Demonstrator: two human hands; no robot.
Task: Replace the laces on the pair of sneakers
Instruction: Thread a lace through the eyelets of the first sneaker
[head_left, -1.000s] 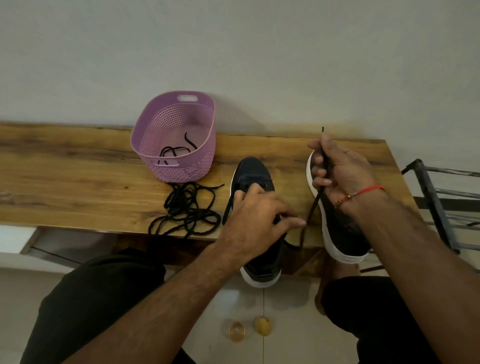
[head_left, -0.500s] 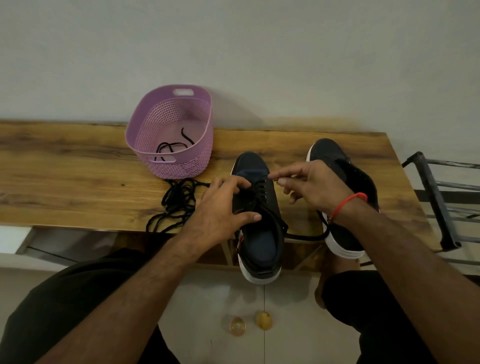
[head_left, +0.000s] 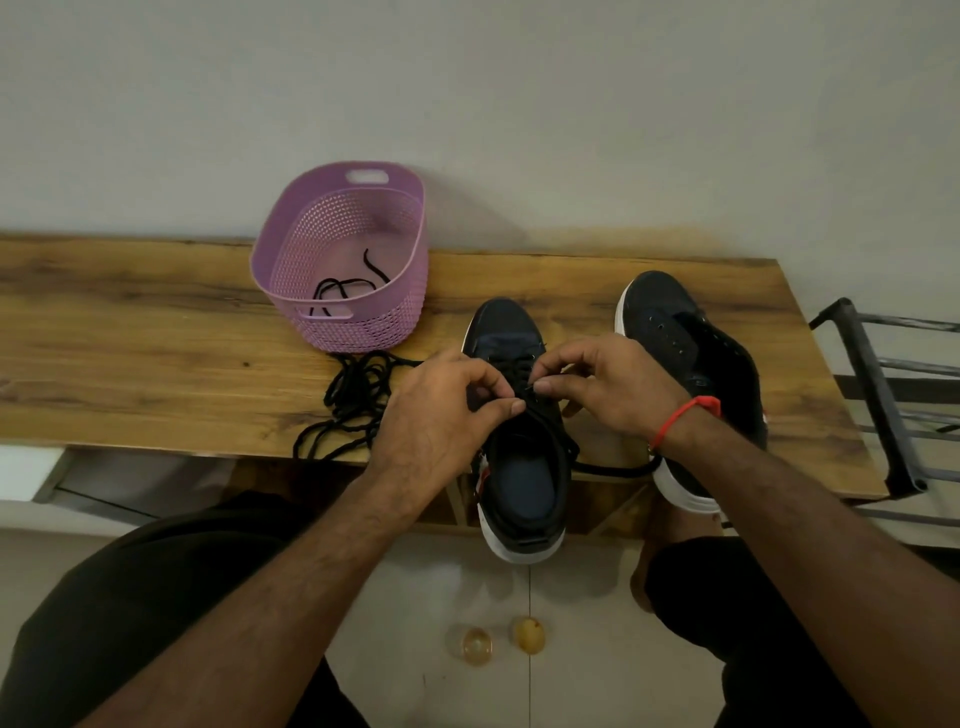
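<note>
Wood grain runs lengthwise along the desk (head_left: 156, 332), a long plank top in warm brown with darker streaks, set against a plain pale wall. Two dark fabric sneakers with white rubber soles lie on it, toes toward the wall, heels overhanging the near edge. The left sneaker (head_left: 524, 467) has a rounded toe and a smooth padded insole showing through its opening; a black lace (head_left: 613, 470) is threaded through its upper eyelets and trails out in a loose loop to the right, toward the other shoe. The right sneaker (head_left: 680, 338) stands just beside it, its rows of small round eyelets bare.

Both hands meet over the left sneaker's eyelet area. The left hand (head_left: 441, 415) has its fingers curled, thumb and forefinger pinched together at the lace. The right hand (head_left: 608, 384), with a thin red thread band on the wrist, likewise pinches the lace tip between thumb and forefinger.

Left of the shoes stands an oval lilac plastic basket (head_left: 363, 322) with perforated woven-pattern walls and slot handles; a thin black cord (head_left: 343, 288) curls on its floor. A tangled heap of black laces (head_left: 353, 405) lies on the desk touching the basket's base, with strands hanging over the near edge.
</note>
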